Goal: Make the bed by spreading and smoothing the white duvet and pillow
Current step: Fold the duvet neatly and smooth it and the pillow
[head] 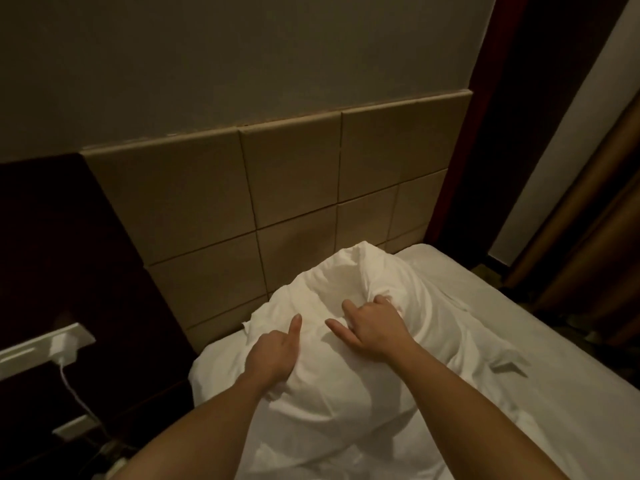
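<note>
A crumpled white pillow [332,386] lies at the head of the bed, bunched up against the padded beige headboard [263,202]. My left hand [273,351] grips the pillow's left side, thumb pointing up, fingers tucked under the fabric. My right hand [372,323] holds a bunch of the pillow's cloth near its top, index finger and thumb stretched out. White bedding [485,358] covers the mattress to the right and below; I cannot tell sheet from duvet.
A dark wooden panel [62,254] stands left of the headboard with a white socket strip [45,344], a plugged charger and its cable [74,386]. Brown curtains [588,237] hang at the right beyond the bed's edge.
</note>
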